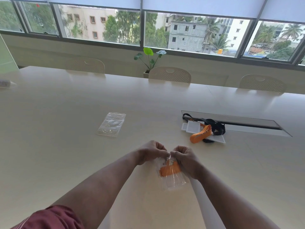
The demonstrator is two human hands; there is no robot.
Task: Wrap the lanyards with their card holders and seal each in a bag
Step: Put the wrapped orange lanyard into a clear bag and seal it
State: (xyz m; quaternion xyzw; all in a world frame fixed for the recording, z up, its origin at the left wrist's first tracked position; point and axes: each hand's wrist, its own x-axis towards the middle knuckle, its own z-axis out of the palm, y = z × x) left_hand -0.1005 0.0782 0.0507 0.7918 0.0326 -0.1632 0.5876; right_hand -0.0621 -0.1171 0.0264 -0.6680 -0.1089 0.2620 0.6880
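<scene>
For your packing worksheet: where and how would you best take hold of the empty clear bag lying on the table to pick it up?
Probably pinch the empty clear bag at its near short edge, coming from the person's side with the left hand. It lies flat on the table, apart from everything else, so only a thin edge offers anything to grip.

Daylight from windows [181, 30]; table [66, 113] glare; wide-angle edge bending.

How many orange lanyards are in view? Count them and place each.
2. One orange lanyard is inside the clear bag both hands pinch; another lies in the pile right of centre. More may be hidden underneath.
</scene>
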